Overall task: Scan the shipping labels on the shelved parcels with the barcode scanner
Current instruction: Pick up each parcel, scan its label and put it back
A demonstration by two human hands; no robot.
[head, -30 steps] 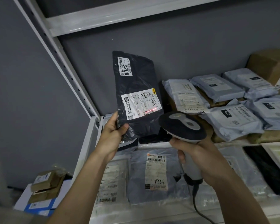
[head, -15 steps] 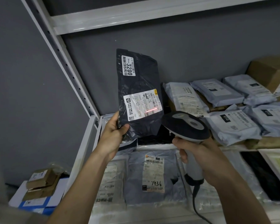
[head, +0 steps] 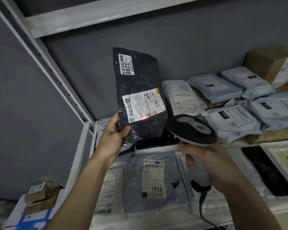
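Observation:
My left hand (head: pixel 112 136) grips the lower left corner of a black poly-bag parcel (head: pixel 140 83) and holds it upright in front of the shelf. Its white shipping label (head: pixel 144 107) faces me, with a red scan spot near the label's lower edge beside the barcode. My right hand (head: pixel 206 161) is closed around the handle of a grey and black barcode scanner (head: pixel 192 129), whose head points at the label from the lower right. A cable hangs from the scanner's handle.
Grey poly-bag parcels (head: pixel 231 120) and a cardboard box (head: pixel 271 63) lie on the upper shelf to the right. More labelled bags, one marked 7936 (head: pixel 154 178), lie on the lower shelf (head: pixel 273 209). A white upright (head: pixel 45 60) slants at left. Small boxes (head: pixel 40 196) sit low left.
The red scan line has slipped from the barcode to a spot at the label's lower edge. The view has shifted slightly; both hands keep their grips.

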